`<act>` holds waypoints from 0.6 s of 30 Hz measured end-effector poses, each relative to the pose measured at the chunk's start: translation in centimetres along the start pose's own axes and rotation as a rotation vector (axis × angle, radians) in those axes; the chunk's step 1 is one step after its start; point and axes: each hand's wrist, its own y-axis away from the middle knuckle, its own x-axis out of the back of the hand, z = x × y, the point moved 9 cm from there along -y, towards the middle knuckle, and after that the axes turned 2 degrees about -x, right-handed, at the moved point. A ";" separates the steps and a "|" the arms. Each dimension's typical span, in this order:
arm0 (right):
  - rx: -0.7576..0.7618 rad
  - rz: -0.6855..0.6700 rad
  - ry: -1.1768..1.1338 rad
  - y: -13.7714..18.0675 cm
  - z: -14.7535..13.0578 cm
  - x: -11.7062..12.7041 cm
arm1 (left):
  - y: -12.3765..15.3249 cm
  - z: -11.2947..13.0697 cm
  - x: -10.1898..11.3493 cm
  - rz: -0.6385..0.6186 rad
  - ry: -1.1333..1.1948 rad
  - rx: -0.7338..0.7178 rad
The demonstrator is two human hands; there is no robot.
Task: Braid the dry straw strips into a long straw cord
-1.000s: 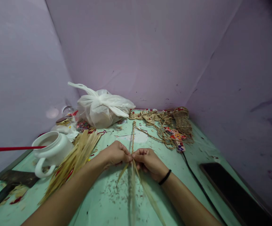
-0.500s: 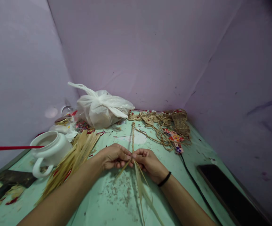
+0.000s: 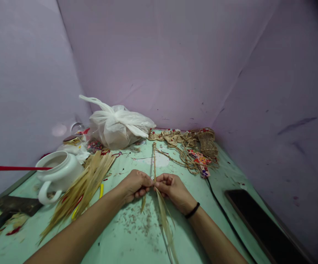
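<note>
Two pinches meet on the braid [image 3: 154,158]: left hand [image 3: 135,184] and right hand [image 3: 173,189] each nip its loose strips [image 3: 164,220]; slack in either grip would likely unravel it.

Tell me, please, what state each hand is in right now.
Left hand: closed, pinching the dried leaf strands below the braid.
Right hand: closed, pinching the same strands.

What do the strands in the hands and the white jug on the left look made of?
The strands pinched by left hand and right hand: probably dried grass or palm leaf; flat, matte, tan, fraying. The white jug: likely glazed ceramic or enamel; smooth, glossy, thick rolled handle.
</note>
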 end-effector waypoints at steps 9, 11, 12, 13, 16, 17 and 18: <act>0.144 0.166 0.477 0.2 -0.8 1.6 | -0.1 0.5 -0.4 0.005 -0.193 -0.016; 0.120 0.213 0.573 0.5 -1.0 1.9 | 0.0 0.8 -0.6 0.034 -0.195 -0.041; 0.101 0.218 0.601 0.6 -1.0 1.8 | 0.1 1.0 -0.7 0.050 -0.188 -0.048; 0.080 0.216 0.619 0.8 -1.1 1.7 | 0.2 1.1 -0.8 0.069 -0.177 -0.050; 0.032 0.261 0.666 1.7 -1.4 0.9 | 0.6 1.0 -0.5 0.146 -0.152 0.004; 0.039 0.304 0.702 2.2 -1.8 0.7 | 0.8 0.9 -0.4 0.167 -0.137 0.023; 0.064 0.355 0.755 2.8 -2.3 0.4 | 0.8 0.8 -0.3 0.177 -0.117 0.035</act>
